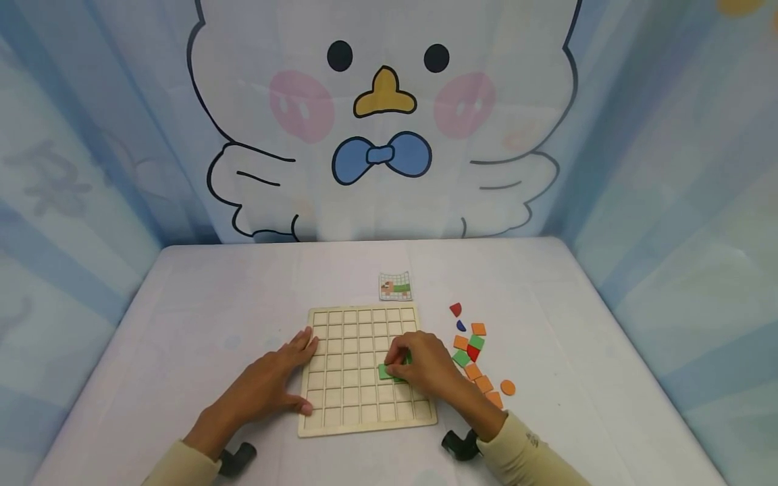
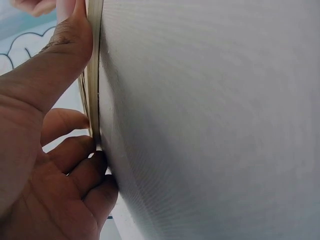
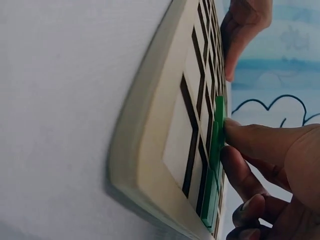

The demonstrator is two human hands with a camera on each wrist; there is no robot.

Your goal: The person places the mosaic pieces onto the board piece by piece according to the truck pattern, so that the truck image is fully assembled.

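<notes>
Cartoon bird on blue backdrop, white table

Right hand is covering part of the green pieces from the head cam, so I'm honestly not getting a count. The finer details on the little card are coming out way too small to read. Both sleeves are running off the bottom edge, and the big cartoon bird is losing the top of its head. Left wrist view's showing the board edge-on, so its grid is hiding; right wrist view's cutting off the board up top plus part of the left hand.
</notes>
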